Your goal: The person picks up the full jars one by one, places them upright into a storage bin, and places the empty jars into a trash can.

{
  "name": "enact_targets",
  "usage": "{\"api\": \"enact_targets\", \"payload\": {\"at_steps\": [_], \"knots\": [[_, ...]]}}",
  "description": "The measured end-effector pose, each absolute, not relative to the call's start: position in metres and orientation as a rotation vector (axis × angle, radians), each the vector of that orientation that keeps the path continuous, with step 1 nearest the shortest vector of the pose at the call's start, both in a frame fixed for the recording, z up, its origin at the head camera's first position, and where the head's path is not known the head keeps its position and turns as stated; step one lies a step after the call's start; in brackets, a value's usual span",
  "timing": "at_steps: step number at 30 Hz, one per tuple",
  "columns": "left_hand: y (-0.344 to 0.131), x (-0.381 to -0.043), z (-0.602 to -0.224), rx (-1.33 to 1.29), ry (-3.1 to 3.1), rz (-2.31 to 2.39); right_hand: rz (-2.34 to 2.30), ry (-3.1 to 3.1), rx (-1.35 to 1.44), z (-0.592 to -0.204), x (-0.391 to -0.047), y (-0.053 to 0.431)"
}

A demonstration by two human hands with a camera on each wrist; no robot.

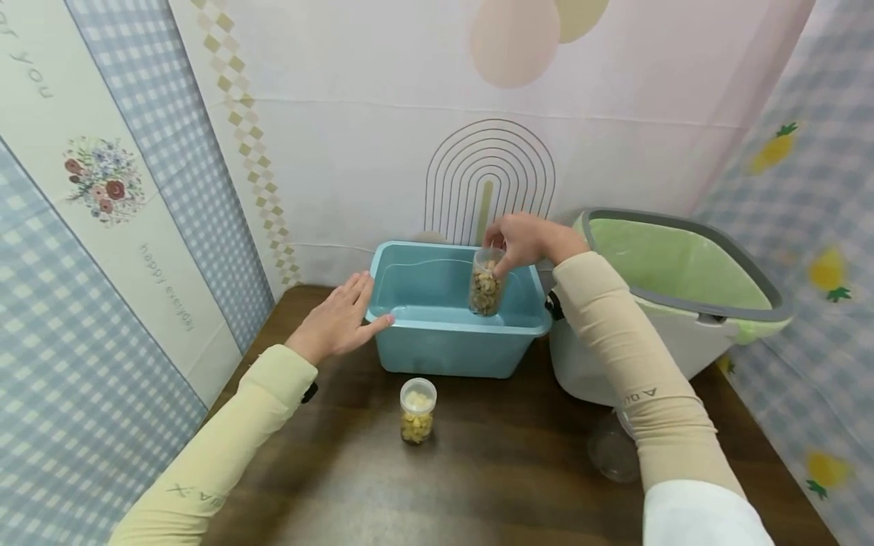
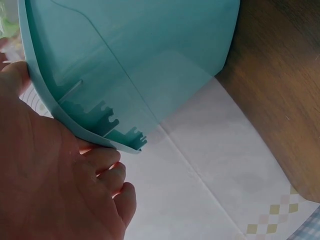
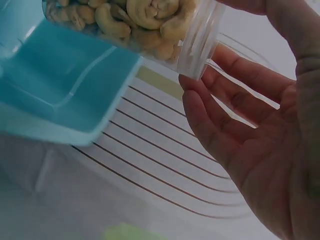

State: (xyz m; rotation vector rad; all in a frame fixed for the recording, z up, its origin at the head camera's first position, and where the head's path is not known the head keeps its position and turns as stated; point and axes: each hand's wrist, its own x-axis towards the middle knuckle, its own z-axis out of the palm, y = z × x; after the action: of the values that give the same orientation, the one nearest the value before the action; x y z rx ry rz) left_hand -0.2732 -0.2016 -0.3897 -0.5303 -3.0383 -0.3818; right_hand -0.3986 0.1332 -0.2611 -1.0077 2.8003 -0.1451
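Observation:
My right hand (image 1: 522, 239) grips a clear plastic jar (image 1: 485, 284) of cashews near its top, over the inside of the blue bin (image 1: 457, 327). In the right wrist view the cashews (image 3: 145, 22) show through the jar's wall, and the fingers of my right hand (image 3: 250, 115) are at its rim. My left hand (image 1: 337, 318) lies along the bin's left corner, fingers stretched out and thumb over the front rim. The left wrist view has that hand (image 2: 55, 165) against the outside of the rim (image 2: 45, 100).
A second clear jar (image 1: 417, 413) with yellow pieces stands on the brown table (image 1: 382, 493) before the bin. To the right is a white trash can (image 1: 580, 371) with a green liner (image 1: 676, 258). A transparent container (image 1: 612, 447) sits partly behind my right forearm.

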Motion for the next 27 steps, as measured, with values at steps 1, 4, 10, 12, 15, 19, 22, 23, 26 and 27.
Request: {"api": "enact_targets", "payload": {"at_steps": [1, 4, 10, 12, 15, 19, 22, 23, 26, 27], "knots": [[-0.202, -0.274, -0.39, -0.519, -3.039, -0.386, -0.155, 2.791, -1.011, -0.266, -0.404, 0.131], [-0.202, -0.276, -0.391, -0.492, -3.043, -0.388, -0.174, 2.766, -1.013, -0.282, -0.419, 0.125], [-0.202, -0.282, -0.392, -0.466, -3.037, -0.382, -0.157, 2.744, -1.019, -0.309, -0.447, 0.115], [-0.202, -0.284, -0.392, -0.457, -3.032, -0.383, -0.159, 2.733, -1.027, -0.316, -0.456, 0.112], [-0.201, -0.285, -0.392, -0.458, -3.033, -0.382, -0.146, 2.726, -1.028, -0.323, -0.463, 0.11], [-0.2, -0.285, -0.391, -0.447, -3.041, -0.387, -0.144, 2.743, -1.002, -0.328, -0.47, 0.106], [-0.201, -0.284, -0.39, -0.428, -3.041, -0.385, -0.158, 2.741, -0.997, -0.333, -0.474, 0.102], [-0.201, -0.284, -0.39, -0.427, -3.038, -0.385, -0.158, 2.735, -0.996, -0.335, -0.475, 0.101], [-0.2, -0.283, -0.391, -0.428, -3.043, -0.38, -0.129, 2.715, -1.012, -0.345, -0.478, 0.099], [-0.2, -0.282, -0.391, -0.435, -3.044, -0.382, -0.113, 2.712, -1.012, -0.349, -0.479, 0.099]]}}
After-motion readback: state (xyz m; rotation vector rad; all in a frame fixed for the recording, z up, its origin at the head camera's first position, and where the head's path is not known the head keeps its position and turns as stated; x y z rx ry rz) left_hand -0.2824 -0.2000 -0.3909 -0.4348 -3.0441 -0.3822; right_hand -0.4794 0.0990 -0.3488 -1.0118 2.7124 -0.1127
